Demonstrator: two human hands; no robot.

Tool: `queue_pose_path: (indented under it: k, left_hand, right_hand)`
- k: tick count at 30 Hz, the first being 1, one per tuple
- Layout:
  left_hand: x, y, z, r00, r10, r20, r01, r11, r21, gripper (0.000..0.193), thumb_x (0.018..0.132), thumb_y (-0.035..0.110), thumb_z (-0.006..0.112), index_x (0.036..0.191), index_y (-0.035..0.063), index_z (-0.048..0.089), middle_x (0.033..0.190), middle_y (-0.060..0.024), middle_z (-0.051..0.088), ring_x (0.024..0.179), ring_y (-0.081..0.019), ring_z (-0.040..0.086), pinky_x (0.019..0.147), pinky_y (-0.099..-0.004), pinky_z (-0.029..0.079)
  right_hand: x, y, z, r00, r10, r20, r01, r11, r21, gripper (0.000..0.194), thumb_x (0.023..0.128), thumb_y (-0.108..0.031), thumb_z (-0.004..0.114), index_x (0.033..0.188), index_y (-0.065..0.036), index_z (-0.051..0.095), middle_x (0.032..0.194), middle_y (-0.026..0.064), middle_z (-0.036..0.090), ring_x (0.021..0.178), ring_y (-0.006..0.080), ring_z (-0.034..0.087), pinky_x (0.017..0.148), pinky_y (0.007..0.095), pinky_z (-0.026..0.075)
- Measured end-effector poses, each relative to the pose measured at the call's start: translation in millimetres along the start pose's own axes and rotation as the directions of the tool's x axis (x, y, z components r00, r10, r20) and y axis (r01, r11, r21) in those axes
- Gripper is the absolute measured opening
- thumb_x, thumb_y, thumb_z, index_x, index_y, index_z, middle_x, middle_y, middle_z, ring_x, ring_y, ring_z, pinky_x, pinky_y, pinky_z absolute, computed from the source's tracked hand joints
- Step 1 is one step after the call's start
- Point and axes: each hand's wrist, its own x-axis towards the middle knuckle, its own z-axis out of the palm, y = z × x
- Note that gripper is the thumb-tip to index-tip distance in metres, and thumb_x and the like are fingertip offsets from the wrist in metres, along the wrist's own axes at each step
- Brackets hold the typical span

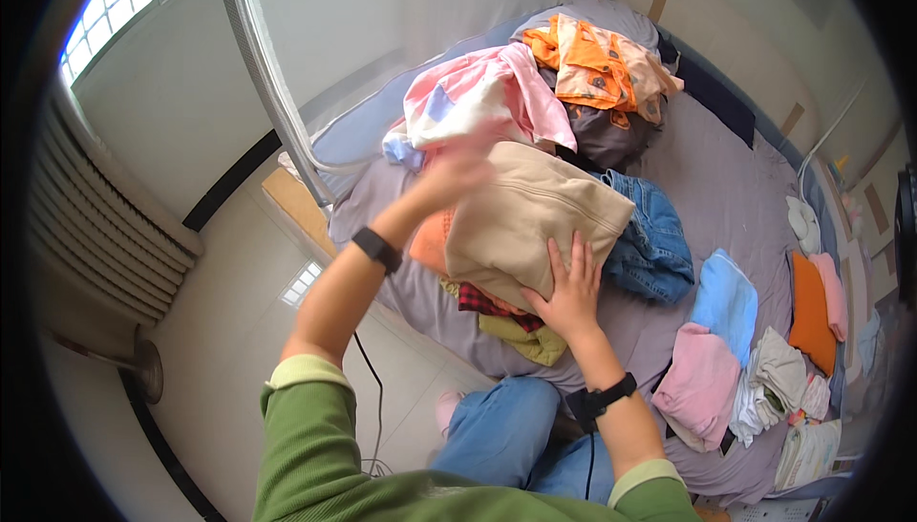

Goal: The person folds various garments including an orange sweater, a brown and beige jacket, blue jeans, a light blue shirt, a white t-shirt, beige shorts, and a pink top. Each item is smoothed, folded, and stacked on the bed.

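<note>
A beige folded garment (534,217) tops a stack of clothes on the bed in front of me. My right hand (571,285) lies flat on its near right part, fingers spread. Blurred by motion, my left hand (458,171) is at the garment's far left edge; whether it grips the cloth is unclear. Below the beige piece show an orange garment (432,241), a red and black checked cloth (494,305) and a yellow-green garment (530,341). Blue denim (648,242) sits against the stack's right side.
Pink and white clothing (494,96) and an orange patterned garment (602,71) are heaped farther back. Folded pink (698,386) and blue (726,296) clothes lie at right, near an orange cushion (813,314). A metal pole (265,71) rises at the bed's left corner.
</note>
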Motion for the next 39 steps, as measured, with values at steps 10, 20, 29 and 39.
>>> queue_pose_path:
  k: [10,20,29,39]
  left_hand:
    - [94.3,-118.3,-14.8,0.916,-0.074,-0.395,0.239,0.891,0.385,0.044,0.065,0.027,0.073,0.103,0.0092,0.062,0.087,-0.0175,0.064,0.082,-0.0332,0.061,0.073,-0.0404,0.047]
    - [-49.7,7.3,-174.2,0.591,-0.174,-0.788,-0.506,0.681,-0.53,0.018,0.082,0.004,0.04,0.09,0.0004,0.056,0.083,-0.0063,0.057,0.069,-0.0136,0.054,0.062,-0.0253,0.045]
    - [-77.1,-4.1,-141.1,0.806,-0.507,-0.306,0.533,0.846,0.002,0.055,0.074,0.013,0.059,0.126,0.0013,0.042,0.113,-0.0164,0.054,0.098,-0.0275,0.056,0.08,-0.032,0.048]
    - [119.2,-111.5,-5.6,0.806,-0.529,-0.266,0.579,0.614,0.536,0.129,0.052,0.052,0.079,0.142,0.0151,-0.006,0.139,-0.0337,0.019,0.132,-0.0416,0.019,0.104,-0.0477,0.024]
  right_hand:
    - [2.1,10.1,1.7,0.996,-0.001,0.084,0.004,0.999,-0.04,0.089,0.065,-0.055,0.067,0.139,-0.026,0.027,0.144,0.0205,0.016,0.129,0.0445,0.02,0.097,0.0633,0.021]
    - [0.3,10.0,-6.2,0.99,0.065,0.126,-0.061,0.997,-0.038,0.084,0.066,-0.048,0.069,0.137,-0.027,0.03,0.141,0.0208,0.019,0.128,0.044,0.022,0.096,0.0629,0.024]
    - [-3.0,7.5,-6.8,0.99,0.099,0.097,-0.097,0.995,-0.016,0.084,0.067,-0.046,0.069,0.138,-0.027,0.027,0.141,0.0223,0.017,0.128,0.0463,0.02,0.096,0.0659,0.021]
    - [-5.0,31.4,-5.1,0.984,0.058,0.166,-0.086,0.982,0.167,0.089,0.061,-0.046,0.073,0.137,-0.031,0.03,0.142,0.0239,0.014,0.129,0.0469,0.016,0.092,0.0662,0.025]
